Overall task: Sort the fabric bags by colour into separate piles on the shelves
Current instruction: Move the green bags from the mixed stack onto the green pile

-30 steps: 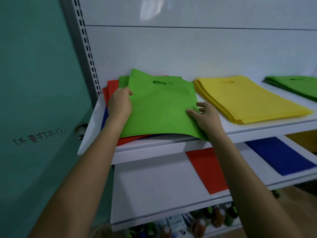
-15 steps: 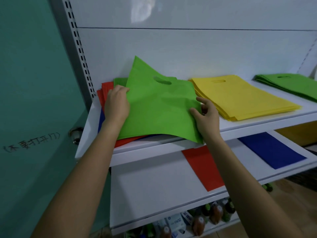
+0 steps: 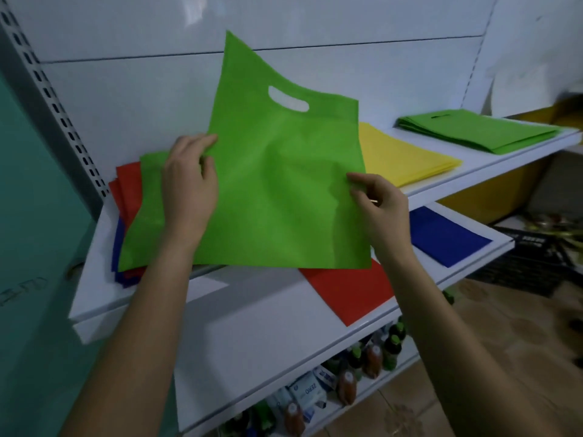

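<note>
I've lifted the top green bag (image 3: 284, 184) off the mixed pile (image 3: 126, 184), where it lay flat under my palms a second ago. My left hand (image 3: 189, 190) now pinches its left edge and my right hand (image 3: 378, 209) its right edge. The handle end is tipped up, uncovering another green bag (image 3: 145, 234) beneath.

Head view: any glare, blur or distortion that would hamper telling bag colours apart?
Head view: a glare patch on the white back panel; the perforated upright bows from wide-angle distortion; the right edge is smeared; the bottles at the bottom sit in shadow. The held green bag and the yellow pile read clearly.
</note>
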Motion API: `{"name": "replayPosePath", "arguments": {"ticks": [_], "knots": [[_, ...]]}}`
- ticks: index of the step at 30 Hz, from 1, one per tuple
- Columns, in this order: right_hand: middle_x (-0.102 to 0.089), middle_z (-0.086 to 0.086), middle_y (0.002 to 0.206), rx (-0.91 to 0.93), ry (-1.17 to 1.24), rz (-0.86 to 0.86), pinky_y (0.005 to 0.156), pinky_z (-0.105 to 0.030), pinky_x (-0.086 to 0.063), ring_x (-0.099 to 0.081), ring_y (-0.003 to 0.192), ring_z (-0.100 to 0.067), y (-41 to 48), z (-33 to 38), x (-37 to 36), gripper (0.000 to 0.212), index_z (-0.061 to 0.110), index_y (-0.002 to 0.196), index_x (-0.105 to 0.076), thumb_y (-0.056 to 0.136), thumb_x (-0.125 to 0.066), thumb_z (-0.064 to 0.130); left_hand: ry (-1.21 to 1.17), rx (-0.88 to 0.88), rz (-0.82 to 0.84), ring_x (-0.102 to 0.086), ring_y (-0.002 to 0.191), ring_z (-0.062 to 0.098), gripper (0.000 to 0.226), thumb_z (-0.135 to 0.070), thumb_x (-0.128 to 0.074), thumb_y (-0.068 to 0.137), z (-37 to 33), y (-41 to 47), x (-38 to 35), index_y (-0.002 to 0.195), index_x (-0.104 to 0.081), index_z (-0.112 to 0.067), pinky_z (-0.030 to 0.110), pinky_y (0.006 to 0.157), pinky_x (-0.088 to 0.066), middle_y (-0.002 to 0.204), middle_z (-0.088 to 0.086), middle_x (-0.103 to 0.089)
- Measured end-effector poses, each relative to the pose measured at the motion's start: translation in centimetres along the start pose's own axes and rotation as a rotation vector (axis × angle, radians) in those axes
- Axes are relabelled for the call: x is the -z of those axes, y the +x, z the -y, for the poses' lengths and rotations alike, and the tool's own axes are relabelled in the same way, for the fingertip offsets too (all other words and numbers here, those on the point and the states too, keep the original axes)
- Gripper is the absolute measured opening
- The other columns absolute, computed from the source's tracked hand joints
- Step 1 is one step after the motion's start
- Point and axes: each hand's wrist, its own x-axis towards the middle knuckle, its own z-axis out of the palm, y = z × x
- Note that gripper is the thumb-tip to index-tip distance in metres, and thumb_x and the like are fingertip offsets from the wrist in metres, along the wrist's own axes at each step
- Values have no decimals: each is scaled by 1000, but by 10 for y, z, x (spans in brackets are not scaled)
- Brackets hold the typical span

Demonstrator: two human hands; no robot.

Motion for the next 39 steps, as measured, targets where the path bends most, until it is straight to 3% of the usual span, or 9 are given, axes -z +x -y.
{"name": "replayPosePath", "arguments": {"ticks": [7,11,18,20,22,24,28,33,39], "knots": [[-54,4,113,-154,-142,-118,75,-22,-48,-53,94,-10,-25,-43,107,38,16,124,-56,91,-48,0,-287,-44,174,-57,104,26,34,5,-52,85,-84,-31,-76,117,-61,-3,30,92,-44,119,13,-60],[-52,4,123,-243,-204,-204,83,-28,-48,-50,102,-14,-33,-71,189,40,13,129,-52,92,-46,0,-421,-38,254,-57,95,20,33,6,-53,84,-137,-66,-125,115,-62,-3,17,80,-42,117,13,-60],[-54,-4,126,-384,-272,-276,42,-10,-36,-47,61,-6,-47,-103,320,42,16,131,-50,93,-42,0,-533,62,289,-55,106,20,32,5,-54,85,-232,-146,-199,116,-61,-2,37,94,-47,115,7,-59],[-54,-4,127,-390,-298,-278,49,-10,-40,-51,69,-7,-48,-109,348,41,18,131,-51,93,-43,2,-541,85,274,-57,105,25,32,5,-53,86,-258,-162,-216,116,-61,-3,40,92,-48,116,11,-61],[-54,-2,129,-384,-323,-276,77,-23,-51,-57,97,-15,-47,-109,373,38,16,129,-52,94,-45,4,-563,100,263,-58,105,26,32,4,-53,86,-281,-171,-233,115,-62,-3,39,90,-49,116,12,-61],[-52,-1,128,-376,-371,-274,96,-36,-47,-51,115,-18,-46,-107,396,36,12,127,-54,94,-45,2,-577,106,267,-58,104,25,31,4,-53,85,-300,-177,-249,115,-62,-3,39,89,-50,115,13,-61],[-45,-3,135,-316,-462,-261,85,-29,-49,-50,115,-18,-30,-109,437,40,10,130,-51,92,-44,-2,-598,116,280,-59,100,30,30,3,-54,85,-333,-176,-280,114,-62,-3,42,89,-50,115,14,-61],[-43,-6,138,-274,-504,-259,104,-37,-39,-40,127,-18,18,-122,460,44,9,131,-49,90,-45,-5,-602,94,305,-58,94,25,31,5,-54,85,-360,-156,-319,114,-62,-2,16,79,-43,113,15,-61],[-48,-8,134,-184,-568,-263,105,-28,-36,-43,126,-19,110,-142,486,40,6,129,-51,91,-46,-5,-595,41,281,-56,92,21,32,6,-54,84,-384,-100,-378,115,-61,-1,17,80,-41,115,17,-59]]}}
